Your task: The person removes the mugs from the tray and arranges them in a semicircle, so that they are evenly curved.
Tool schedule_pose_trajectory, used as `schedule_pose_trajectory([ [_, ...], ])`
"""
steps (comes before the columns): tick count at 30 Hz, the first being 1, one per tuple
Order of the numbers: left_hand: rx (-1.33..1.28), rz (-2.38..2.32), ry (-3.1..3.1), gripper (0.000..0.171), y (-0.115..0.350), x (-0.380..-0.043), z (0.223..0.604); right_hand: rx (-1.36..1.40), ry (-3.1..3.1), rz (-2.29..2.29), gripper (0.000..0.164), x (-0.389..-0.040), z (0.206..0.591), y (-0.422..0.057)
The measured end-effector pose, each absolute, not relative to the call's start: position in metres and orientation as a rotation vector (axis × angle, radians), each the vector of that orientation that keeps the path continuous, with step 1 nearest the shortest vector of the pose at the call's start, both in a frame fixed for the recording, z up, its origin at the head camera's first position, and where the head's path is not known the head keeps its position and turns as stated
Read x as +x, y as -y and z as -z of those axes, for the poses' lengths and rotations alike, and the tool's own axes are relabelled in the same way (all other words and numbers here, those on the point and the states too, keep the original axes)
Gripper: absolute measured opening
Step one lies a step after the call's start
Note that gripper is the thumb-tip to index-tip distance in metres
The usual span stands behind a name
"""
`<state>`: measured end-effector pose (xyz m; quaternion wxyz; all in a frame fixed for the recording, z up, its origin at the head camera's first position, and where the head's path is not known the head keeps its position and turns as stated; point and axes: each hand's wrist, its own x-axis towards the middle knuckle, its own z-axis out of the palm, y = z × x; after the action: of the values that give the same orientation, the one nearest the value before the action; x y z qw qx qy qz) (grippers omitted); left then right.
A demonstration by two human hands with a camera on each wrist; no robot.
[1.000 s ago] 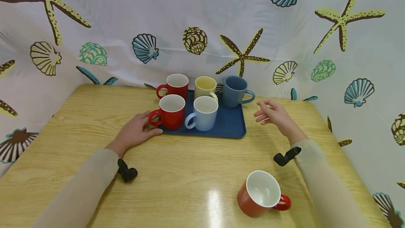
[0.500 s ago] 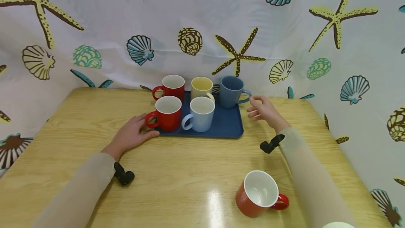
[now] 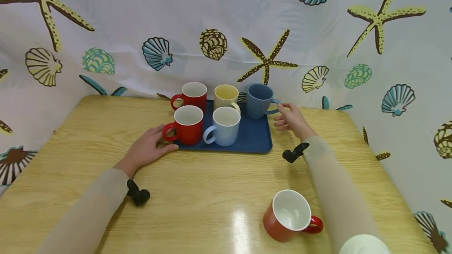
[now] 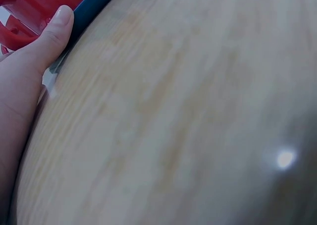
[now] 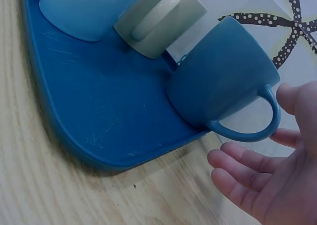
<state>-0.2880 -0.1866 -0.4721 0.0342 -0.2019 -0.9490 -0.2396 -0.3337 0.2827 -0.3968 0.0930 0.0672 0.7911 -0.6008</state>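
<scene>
Fingers (image 5: pixel 250 159) of the right hand (image 3: pixel 294 121), centre-right, stand apart, perhaps touching the dark-blue mug (image 5: pixel 223 74); for the left hand (image 3: pixel 145 149), I cannot tell.

I see a dusty-blue, ceramic-looking mug (image 3: pixel 257 107) upright just beside my right grip (image 3: pixel 291 122), its looped handle overhanging the tray edge toward the thumb; whether they touch I can't tell. It stands on a flat, dark-blue, lightly scratched tray (image 3: pixel 256 138) with rounded corners, lying between my grips. A glossy red, white-lined, ceramic-looking mug (image 3: pixel 190 130) stands upright beside my left grip (image 3: pixel 144 150), handle toward it.
</scene>
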Motion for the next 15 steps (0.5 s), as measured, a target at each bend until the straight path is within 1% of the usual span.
schedule_pose_trajectory([
  [6, -0.619, 0.721, 2.929, 0.084, 0.19, -0.287, 0.464, 0.14, -2.357, 1.8, 0.059, -0.344, 0.393, -0.273],
  [11, -0.618, 0.723, 2.933, 0.084, 0.189, -0.287, 0.467, 0.208, -2.361, 1.819, 0.053, -0.348, 0.397, -0.271],
  [15, -0.63, 0.708, 2.93, 0.085, 0.189, -0.288, 0.471, 0.254, -2.364, 1.82, 0.054, -0.351, 0.401, -0.27],
])
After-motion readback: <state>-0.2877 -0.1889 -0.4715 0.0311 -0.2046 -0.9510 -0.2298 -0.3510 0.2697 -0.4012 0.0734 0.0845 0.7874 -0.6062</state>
